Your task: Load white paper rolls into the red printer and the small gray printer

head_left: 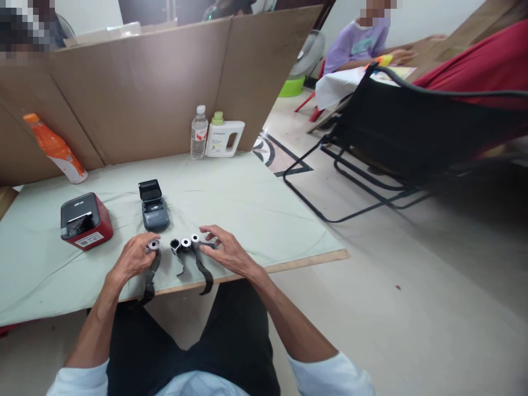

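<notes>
Small rolls (185, 243) at the hands: pale matt paper wound on cores, with dark, faintly glossy strips trailing. Table cover (247, 198): pale green, matt, creased cloth or sheet; its exposed edge is bare wood. Red printer (86, 221) at 9 o'clock: glossy plastic. Backing panels (140, 88) at 12 o'clock: matt brown cardboard.

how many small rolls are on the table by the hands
4: one roll at the left hand, then three in a row, at and, the last beside the right hand.

Bright, even indoor light, soft shadows, wide-angle bending at edges
</notes>
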The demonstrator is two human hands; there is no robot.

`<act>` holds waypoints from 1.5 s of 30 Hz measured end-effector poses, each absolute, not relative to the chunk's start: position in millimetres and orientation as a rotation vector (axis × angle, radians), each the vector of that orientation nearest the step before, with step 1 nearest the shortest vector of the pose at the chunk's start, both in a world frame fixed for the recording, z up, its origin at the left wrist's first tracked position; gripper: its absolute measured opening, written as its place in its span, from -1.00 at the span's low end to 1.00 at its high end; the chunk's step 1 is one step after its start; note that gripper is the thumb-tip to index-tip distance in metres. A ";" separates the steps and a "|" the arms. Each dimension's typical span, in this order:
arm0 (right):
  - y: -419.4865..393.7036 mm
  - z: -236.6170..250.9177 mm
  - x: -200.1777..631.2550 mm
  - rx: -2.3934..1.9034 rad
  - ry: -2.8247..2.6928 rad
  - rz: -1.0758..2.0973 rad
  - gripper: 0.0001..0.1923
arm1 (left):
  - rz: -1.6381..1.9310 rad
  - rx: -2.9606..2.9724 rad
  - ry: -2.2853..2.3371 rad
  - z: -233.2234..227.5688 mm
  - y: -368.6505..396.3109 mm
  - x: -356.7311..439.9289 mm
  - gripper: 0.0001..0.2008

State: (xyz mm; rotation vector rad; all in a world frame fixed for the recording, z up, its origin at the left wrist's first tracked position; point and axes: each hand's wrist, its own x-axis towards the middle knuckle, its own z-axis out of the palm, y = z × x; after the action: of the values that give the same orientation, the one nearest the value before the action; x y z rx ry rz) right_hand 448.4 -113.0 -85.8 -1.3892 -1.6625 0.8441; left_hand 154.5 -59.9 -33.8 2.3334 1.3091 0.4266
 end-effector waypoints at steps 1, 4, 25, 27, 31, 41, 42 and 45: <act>-113.3 -84.1 448.0 -1.366 -1.670 0.836 -0.58 | 0.396 2.350 1.296 -33.0 -58.8 153.1 -0.54; -114.0 -80.9 446.2 -1.326 -1.679 0.837 -0.59 | 0.360 2.412 1.223 -25.4 -56.3 151.6 -0.46; -111.1 -81.6 439.2 -1.260 -1.691 0.713 -0.61 | 0.639 2.337 1.317 -16.2 -56.5 153.4 -0.57; -111.1 -76.0 435.7 -1.227 -1.697 0.622 -0.63 | 0.600 2.298 1.316 -17.6 -56.3 150.1 -0.56; -114.8 -61.9 418.7 -1.129 -1.686 0.511 -0.69 | 0.475 2.263 1.267 -32.7 -53.4 149.2 -0.51; -139.1 -35.1 367.6 -1.121 -1.528 0.935 -0.61 | 0.932 2.392 1.246 -7.3 -92.3 162.2 -0.72; -140.8 -32.5 364.1 -1.127 -1.487 1.020 -0.54 | 0.988 2.406 1.201 0.0 -99.8 165.3 -0.72; -143.3 -27.3 355.2 -1.046 -1.367 1.230 -0.45 | 1.065 2.406 1.081 16.3 -116.1 173.6 -0.73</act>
State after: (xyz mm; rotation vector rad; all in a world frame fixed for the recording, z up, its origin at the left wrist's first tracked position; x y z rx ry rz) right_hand 355.2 -143.3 -27.3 -1.0461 -1.3666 1.2297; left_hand 173.6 -116.1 16.3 2.4059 1.0806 1.0649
